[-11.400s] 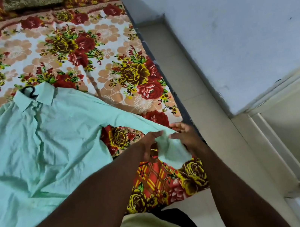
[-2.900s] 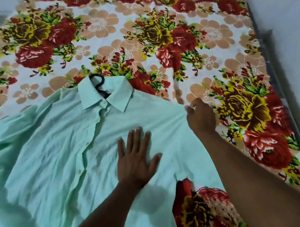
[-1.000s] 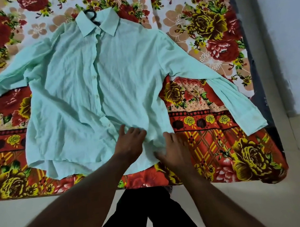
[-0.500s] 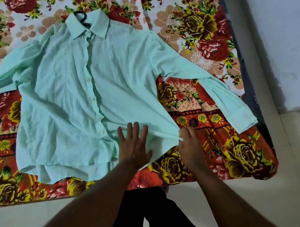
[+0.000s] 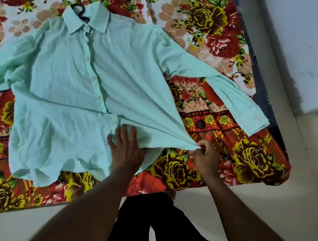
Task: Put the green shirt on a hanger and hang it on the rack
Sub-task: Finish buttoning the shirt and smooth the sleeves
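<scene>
The right hand (image 5: 204, 153) has drawn the lower corner of the green shirt (image 5: 70, 92) farther right, stretching taut creases across it, and pinches the hem in curled fingers. The left hand (image 5: 126, 148) presses flat on the hem, fingers spread. The shirt lies spread on the flowered bed (image 5: 222, 27) with the hook of the black hanger (image 5: 79, 10) poking from its collar.

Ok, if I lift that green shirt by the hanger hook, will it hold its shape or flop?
Probably floppy: the green shirt lies wrinkled and pulls into folds where the right hand pinches its hem. It looks thin, so likely light. Lifted by the hanger hook, the spread sleeves would probably dangle.
</scene>
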